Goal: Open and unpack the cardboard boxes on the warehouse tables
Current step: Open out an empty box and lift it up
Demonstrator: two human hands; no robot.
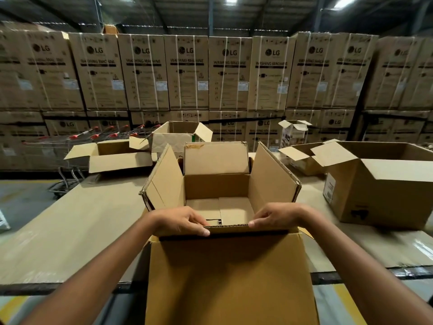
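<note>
An open brown cardboard box (216, 186) stands on the table right in front of me, its side flaps and far flap raised. Its near flap (230, 273) hangs down toward me over the table edge. My left hand (181, 220) and my right hand (275, 218) both grip the box's near rim, fingers curled inside and thumbs on the fold. Inside I see only the bottom flaps, with a small dark gap at their seam.
A large open box (379, 191) sits at the right, with smaller open boxes (302, 158) behind it. More open boxes (117, 156) lie at the back left on the table (70, 231). Shopping trolleys (70, 146) and stacked washing-machine cartons (229, 73) stand beyond.
</note>
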